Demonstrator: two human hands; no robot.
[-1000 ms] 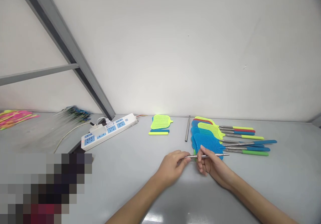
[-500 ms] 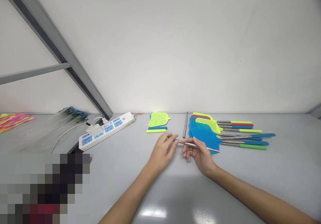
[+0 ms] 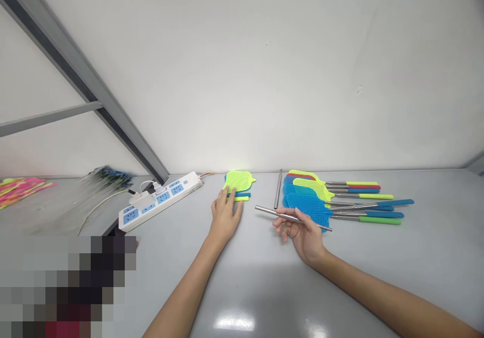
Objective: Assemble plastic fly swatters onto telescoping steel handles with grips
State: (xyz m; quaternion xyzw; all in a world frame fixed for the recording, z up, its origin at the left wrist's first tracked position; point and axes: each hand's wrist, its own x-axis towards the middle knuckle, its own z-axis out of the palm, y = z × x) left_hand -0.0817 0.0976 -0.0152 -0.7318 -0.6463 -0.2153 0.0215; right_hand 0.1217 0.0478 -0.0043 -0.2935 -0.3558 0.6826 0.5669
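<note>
My right hand (image 3: 300,229) holds a thin metal rod (image 3: 266,210) between thumb and fingers, its left end sticking out free. My left hand (image 3: 226,217) has its fingers spread over a yellow sleeve (image 3: 244,199) and a blue sleeve (image 3: 245,194); whether it grips one I cannot tell. Just behind the fingertips lies a yellow fly swatter head (image 3: 241,180), with a blue one partly hidden beneath it. Behind my right hand, a blue fly swatter (image 3: 308,205) lies on a pile of swatters with coloured handles.
A second metal rod (image 3: 278,189) lies near the wall, left of the swatter pile. On the left stand a white power strip (image 3: 161,202) with plugs and cables, clear-wrapped items (image 3: 109,176) and pink and yellow pieces (image 3: 22,190). A grey metal frame (image 3: 94,91) slants above.
My left hand has let go of the rod's left end and moved left to the coloured sleeves. My right hand still holds the rod in nearly the same place.
</note>
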